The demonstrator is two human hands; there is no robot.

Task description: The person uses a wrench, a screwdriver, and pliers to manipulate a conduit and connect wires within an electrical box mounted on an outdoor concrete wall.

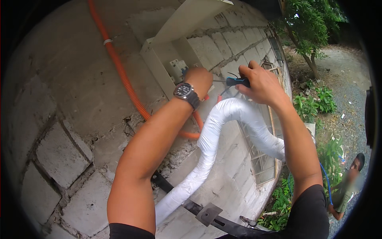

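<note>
A beige electrical box [157,63] is fixed to the block wall, its cover [191,18] swung up. Inside sits a white circuit breaker [178,68]. My left hand [200,81], with a dark wristwatch [185,91] at its wrist, is closed at the box's lower right, in front of the breaker. What its fingers hold, if anything, is hidden behind the hand. To the right, my right hand [262,83] grips the blue and black handle of a screwdriver [238,82]. Its thin shaft points left toward my left hand. A dark wire curves just below the handle.
Orange corrugated conduit [125,79] runs down the wall and bends under the box. A thick white-wrapped pipe [207,159] arches below my hands. Beneath it crosses a black metal bracket [213,215]. A grilled window [260,159] lies behind. Another person [346,187] is low at the right.
</note>
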